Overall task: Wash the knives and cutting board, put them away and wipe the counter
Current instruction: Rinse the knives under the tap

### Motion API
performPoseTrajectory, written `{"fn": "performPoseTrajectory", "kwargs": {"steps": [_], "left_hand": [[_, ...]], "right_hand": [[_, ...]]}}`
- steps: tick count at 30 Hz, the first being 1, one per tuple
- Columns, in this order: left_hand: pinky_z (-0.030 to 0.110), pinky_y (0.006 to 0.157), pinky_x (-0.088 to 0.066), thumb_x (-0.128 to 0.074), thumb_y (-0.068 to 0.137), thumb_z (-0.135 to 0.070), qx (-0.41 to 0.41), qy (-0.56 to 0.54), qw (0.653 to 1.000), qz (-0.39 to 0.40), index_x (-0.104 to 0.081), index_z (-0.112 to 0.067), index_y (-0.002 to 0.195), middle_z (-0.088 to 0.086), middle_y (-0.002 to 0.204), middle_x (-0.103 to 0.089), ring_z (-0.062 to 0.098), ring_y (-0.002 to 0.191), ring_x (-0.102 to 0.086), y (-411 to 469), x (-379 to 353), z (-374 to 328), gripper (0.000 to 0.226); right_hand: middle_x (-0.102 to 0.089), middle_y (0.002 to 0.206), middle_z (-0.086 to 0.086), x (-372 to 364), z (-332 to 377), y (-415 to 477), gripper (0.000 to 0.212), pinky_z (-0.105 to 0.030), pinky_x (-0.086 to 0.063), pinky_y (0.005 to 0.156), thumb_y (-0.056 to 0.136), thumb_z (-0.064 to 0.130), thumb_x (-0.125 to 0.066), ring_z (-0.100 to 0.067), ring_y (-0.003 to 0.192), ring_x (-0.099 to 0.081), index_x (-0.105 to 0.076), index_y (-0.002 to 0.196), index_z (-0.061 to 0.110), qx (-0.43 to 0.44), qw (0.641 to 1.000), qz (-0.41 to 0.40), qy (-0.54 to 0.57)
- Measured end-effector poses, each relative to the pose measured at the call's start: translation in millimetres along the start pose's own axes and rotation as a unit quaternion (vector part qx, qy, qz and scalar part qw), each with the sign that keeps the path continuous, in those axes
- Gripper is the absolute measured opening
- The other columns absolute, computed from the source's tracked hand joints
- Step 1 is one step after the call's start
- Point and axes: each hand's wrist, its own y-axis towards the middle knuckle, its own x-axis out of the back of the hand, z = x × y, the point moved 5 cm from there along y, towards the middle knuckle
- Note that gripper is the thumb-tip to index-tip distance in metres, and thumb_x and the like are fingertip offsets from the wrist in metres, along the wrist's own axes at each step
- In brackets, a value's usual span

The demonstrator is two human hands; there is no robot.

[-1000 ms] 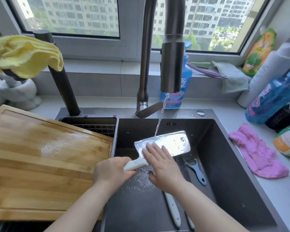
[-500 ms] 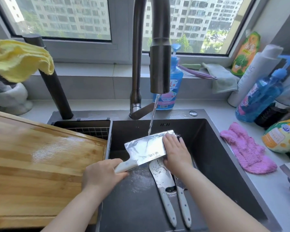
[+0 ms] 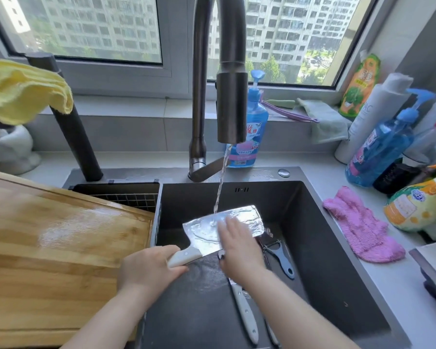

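Knives come first in this job. Two small knives [image 3: 246, 313] with white handles lie flat on the bottom of the sink [image 3: 337, 260], at its near end. I think they wait for their wash.

Just past them, over the middle of the sink, the left hand [image 3: 149, 268] holds the cleaver [image 3: 202, 231]. Its fingers are curled tight round the white handle. The right hand [image 3: 239, 245] lies flat on the wide blade, with its fingers straight and pressed on the metal. Water [image 3: 220, 182] from the tap [image 3: 232, 109] falls on the far edge of the blade.

I think the cleaver is heavy and stiff, and wet metal is slippery. The handle is the safe place to hold it. The flat hand should stay on the wide side, away from the sharp edge. I cannot tell which edge is the sharp one.

A blue peeler [image 3: 280, 258] lies on the sink bottom, toward the right, partly under the blade tip.

The cutting board [image 3: 61, 248] lies just left of the sink, right against its left rim. It is wood, big, and shiny wet. I think it is heavy and needs two hands on its edges.

Right of the sink, a pink cloth [image 3: 363, 227] lies on the surface [image 3: 400, 285]. It looks soft and may do for wiping.

Behind the sink stands a blue soap bottle [image 3: 252, 132]. Far behind the sink on the left hangs a yellow cloth [image 3: 23, 89].
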Motion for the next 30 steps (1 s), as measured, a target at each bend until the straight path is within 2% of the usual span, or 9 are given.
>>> {"fn": "performPoseTrajectory", "kwargs": {"steps": [3,6,10,14,17,19,22,26,30], "left_hand": [[0.012,0.049,-0.023,-0.049,0.082,-0.059,0.000,-0.008,1.000,-0.013,-0.057,-0.041,0.097,-0.018,0.062,-0.040,0.005,0.073,-0.042,1,-1,-4,0.025],[0.013,0.048,-0.022,-0.049,0.082,-0.058,0.000,-0.007,1.000,-0.026,-0.057,-0.042,0.101,-0.020,0.061,-0.038,0.004,0.072,-0.041,-1,2,-1,0.026],[0.014,0.048,-0.022,-0.049,0.083,-0.058,0.006,-0.003,1.000,-0.022,-0.057,-0.041,0.102,-0.020,0.062,-0.038,0.005,0.072,-0.041,-5,1,4,0.027],[0.013,0.049,-0.022,-0.050,0.082,-0.057,0.006,-0.024,0.999,-0.025,-0.057,-0.038,0.103,-0.018,0.064,-0.041,0.004,0.075,-0.043,-9,-1,2,0.029],[0.013,0.050,-0.024,-0.051,0.082,-0.057,-0.006,-0.026,0.999,-0.040,-0.058,-0.038,0.104,-0.018,0.068,-0.044,0.004,0.074,-0.044,-11,3,3,0.030],[0.014,0.049,-0.024,-0.052,0.081,-0.056,-0.003,-0.022,0.998,-0.050,-0.058,-0.037,0.104,-0.018,0.072,-0.048,0.004,0.074,-0.044,-14,6,7,0.030],[0.014,0.048,-0.023,-0.051,0.082,-0.055,0.000,-0.017,0.999,-0.049,-0.059,-0.037,0.105,-0.017,0.081,-0.054,0.005,0.077,-0.047,-17,6,8,0.030],[0.011,0.052,-0.021,-0.051,0.082,-0.056,0.006,-0.032,0.998,-0.050,-0.057,-0.038,0.107,-0.015,0.095,-0.063,0.007,0.085,-0.055,-21,4,9,0.032],[0.012,0.054,-0.027,-0.052,0.082,-0.056,0.008,-0.048,0.997,-0.063,-0.058,-0.038,0.107,-0.018,0.088,-0.058,0.004,0.078,-0.048,-28,7,20,0.031]], "right_hand": [[-0.006,0.158,-0.007,-3,38,-6,0.074,-0.034,0.003,0.118,0.086,0.020,-0.052,-0.021,0.146,-0.004,-0.014,0.148,0.013,0.099,0.995,-0.008,0.027],[-0.060,0.129,-0.003,2,17,-8,0.076,-0.036,-0.043,0.103,0.050,0.032,-0.071,-0.020,0.118,-0.058,-0.058,0.122,0.015,0.082,0.994,-0.078,0.002],[-0.022,0.154,-0.010,1,-14,-16,0.080,-0.032,-0.008,0.116,0.078,0.030,-0.064,-0.026,0.143,-0.021,-0.025,0.145,0.008,-0.053,0.997,-0.055,-0.022],[-0.066,0.119,0.006,-11,25,-29,0.092,-0.030,-0.051,0.090,0.033,0.040,-0.073,-0.014,0.109,-0.064,-0.047,0.120,0.022,0.052,0.994,-0.090,-0.024],[-0.066,0.119,0.005,-13,23,-34,0.081,-0.034,-0.034,0.105,0.040,0.029,-0.059,-0.016,0.110,-0.063,-0.044,0.119,0.023,0.103,0.986,-0.127,-0.032],[-0.066,0.118,-0.003,-9,0,-33,0.083,-0.033,-0.025,0.107,0.038,0.025,-0.067,-0.021,0.108,-0.065,-0.049,0.119,0.019,0.047,0.987,-0.148,-0.041],[-0.071,0.107,-0.007,-6,-10,-30,0.091,-0.036,-0.041,0.098,0.018,0.028,-0.084,-0.025,0.097,-0.069,-0.066,0.106,0.015,-0.046,0.993,-0.108,-0.031],[-0.065,0.121,0.000,-12,40,-40,0.085,-0.031,-0.009,0.109,0.037,0.025,-0.069,-0.024,0.120,-0.049,-0.047,0.119,0.019,0.083,0.985,-0.153,-0.015],[-0.063,0.123,-0.003,-19,43,-41,0.077,-0.031,-0.009,0.109,0.042,0.015,-0.055,-0.022,0.119,-0.040,-0.048,0.119,0.019,0.076,0.984,-0.163,0.000]]}}
